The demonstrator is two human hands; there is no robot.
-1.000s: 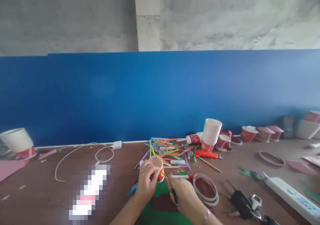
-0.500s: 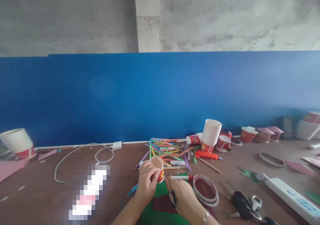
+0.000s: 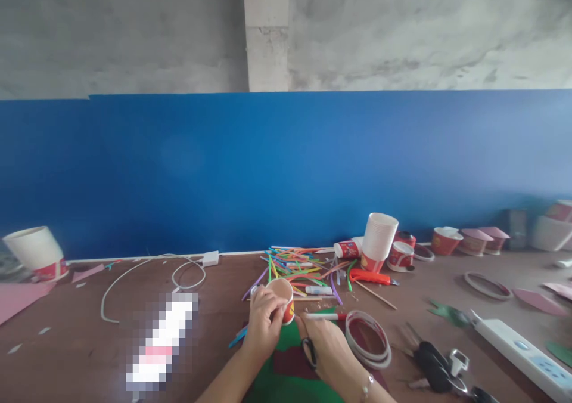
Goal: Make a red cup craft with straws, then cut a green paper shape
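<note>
My left hand (image 3: pixel 265 319) grips a short red-and-white paper cup (image 3: pixel 288 312), its open mouth tilted up and its thumb near the rim. Close by on the right, my right hand (image 3: pixel 326 343) is closed around scissors (image 3: pixel 308 352); a black handle loop shows under the fingers, and the blades are mostly hidden beside the cup. Below both hands lie green paper (image 3: pixel 290 389) and a dark red sheet (image 3: pixel 290 362). A white pen with a red cap (image 3: pixel 324 316) rests just beyond my right hand.
Colourful pipe-cleaner-like sticks (image 3: pixel 295 266) lie behind the cup. An orange utility knife (image 3: pixel 370 277) and stacked paper cups (image 3: pixel 379 239) stand right of them. Tape-like rings (image 3: pixel 369 340), keys (image 3: pixel 433 367) and a power strip (image 3: pixel 522 355) lie to the right. A white cable (image 3: pixel 105 298) curls at left.
The view has shifted very slightly. Both hands stay nearly in place, the left still gripping the cup and the right still holding the scissors beside it.
</note>
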